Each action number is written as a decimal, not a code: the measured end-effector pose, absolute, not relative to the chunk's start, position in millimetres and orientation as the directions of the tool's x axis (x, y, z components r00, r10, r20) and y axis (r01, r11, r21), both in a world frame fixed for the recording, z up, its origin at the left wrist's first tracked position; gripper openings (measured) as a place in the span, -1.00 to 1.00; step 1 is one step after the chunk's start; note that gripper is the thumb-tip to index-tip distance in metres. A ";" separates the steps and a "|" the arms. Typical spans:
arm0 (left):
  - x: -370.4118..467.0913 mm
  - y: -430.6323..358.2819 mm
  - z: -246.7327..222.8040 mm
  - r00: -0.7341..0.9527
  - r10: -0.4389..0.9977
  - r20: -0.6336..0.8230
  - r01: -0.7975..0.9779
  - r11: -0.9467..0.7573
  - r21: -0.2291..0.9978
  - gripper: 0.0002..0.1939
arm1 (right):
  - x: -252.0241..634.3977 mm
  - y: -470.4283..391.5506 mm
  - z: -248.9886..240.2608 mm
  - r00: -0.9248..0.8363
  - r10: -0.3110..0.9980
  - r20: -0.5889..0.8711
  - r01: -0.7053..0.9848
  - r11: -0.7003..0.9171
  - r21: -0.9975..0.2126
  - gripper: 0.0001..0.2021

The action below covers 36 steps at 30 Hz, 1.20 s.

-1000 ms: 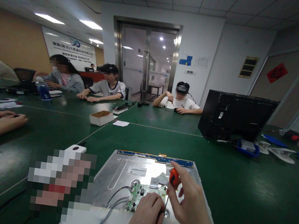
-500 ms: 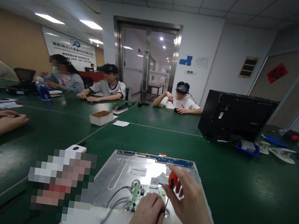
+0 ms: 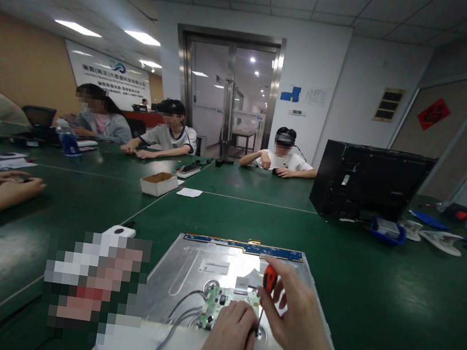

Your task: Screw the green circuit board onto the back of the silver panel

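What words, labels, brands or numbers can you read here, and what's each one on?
"福" on the red diamond at right.
"科技有限公司" ending the top line on the white wall sign; its smaller lines are too blurred.
Label on the metal panel: too small to read.
Lettering on the glass doors and posted papers: too small.

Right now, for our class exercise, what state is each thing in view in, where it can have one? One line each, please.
Screwdriver: roughly upright, handle gripped by the right hand; tip not clear.
Circuit board: partly covered by the left hand.
Metal panel: lying flat under the board.
Small box: open at the top.
Ceiling lights: lit.
Glass doors: appear closed.
Black casing: standing upright.
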<state>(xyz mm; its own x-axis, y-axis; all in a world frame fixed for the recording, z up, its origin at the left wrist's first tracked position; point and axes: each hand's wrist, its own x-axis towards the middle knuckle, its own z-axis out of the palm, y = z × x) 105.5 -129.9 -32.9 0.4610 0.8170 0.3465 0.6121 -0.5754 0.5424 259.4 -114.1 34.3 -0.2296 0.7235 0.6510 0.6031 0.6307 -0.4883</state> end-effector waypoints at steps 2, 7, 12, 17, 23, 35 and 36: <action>105.6 -129.7 -34.0 0.455 0.823 0.340 0.618 -0.567 0.545 -0.80 | 259.5 -113.2 33.6 -0.230 0.715 0.660 0.618 0.631 -0.469 -0.57; 106.2 -129.5 -36.7 0.435 0.836 0.335 0.628 -0.548 0.552 -0.79 | 259.7 -114.4 34.4 -0.219 0.712 0.667 0.664 0.609 -0.433 -0.63; 106.3 -130.3 -34.7 0.434 0.834 0.340 0.616 -0.551 0.563 -0.80 | 258.6 -117.1 36.5 -0.209 0.737 0.643 0.645 0.598 -0.477 -0.61; 106.3 -131.2 -35.5 0.440 0.830 0.344 0.613 -0.557 0.560 -0.81 | 257.6 -118.4 36.8 -0.236 0.757 0.609 0.632 0.595 -0.496 -0.54; 106.1 -130.0 -36.9 0.441 0.825 0.354 0.617 -0.565 0.548 -0.79 | 257.6 -115.9 34.0 -0.237 0.751 0.616 0.637 0.599 -0.485 -0.55; 106.3 -129.9 -36.9 0.422 0.818 0.392 0.635 -0.575 0.516 -0.79 | 260.0 -116.7 33.1 -0.283 0.719 0.635 0.617 0.644 -0.453 -0.57; 106.4 -129.9 -36.7 0.421 0.819 0.390 0.634 -0.573 0.519 -0.79 | 259.7 -116.9 33.7 -0.283 0.726 0.627 0.608 0.641 -0.468 -0.55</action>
<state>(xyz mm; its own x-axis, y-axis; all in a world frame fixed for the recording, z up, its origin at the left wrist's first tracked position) 106.4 -129.9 -36.7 0.4209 0.8192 0.3896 0.6341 -0.5728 0.5194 259.7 -116.9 33.7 -0.2827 0.7260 0.6270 0.6084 0.6410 -0.4679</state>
